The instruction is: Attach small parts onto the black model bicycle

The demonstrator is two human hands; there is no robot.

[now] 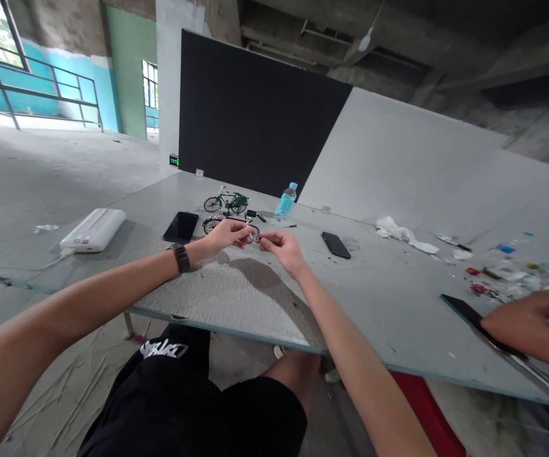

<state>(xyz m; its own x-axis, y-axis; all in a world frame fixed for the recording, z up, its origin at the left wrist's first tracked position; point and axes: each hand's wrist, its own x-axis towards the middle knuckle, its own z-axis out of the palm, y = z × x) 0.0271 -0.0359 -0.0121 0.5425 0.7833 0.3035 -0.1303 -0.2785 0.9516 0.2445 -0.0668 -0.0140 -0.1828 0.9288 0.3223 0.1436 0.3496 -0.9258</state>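
Observation:
Both my arms reach out over a grey table [255, 298]. My left hand [225, 236], with a dark watch on its wrist, is closed with its fingertips pinched on a small black model bicycle [213, 223] near the wheel [254, 235]. My right hand [281, 246] is also closed, its fingers pinching a tiny part close to that wheel; the part is too small to name. A finished green model bicycle [226, 202] stands upright just behind them.
A dark phone [181, 226] and a white power bank [94, 229] lie to the left. A blue water bottle [286, 200] and another phone [336, 245] sit to the right. Another person's arm [526, 325] rests at the far right among small coloured parts [502, 273].

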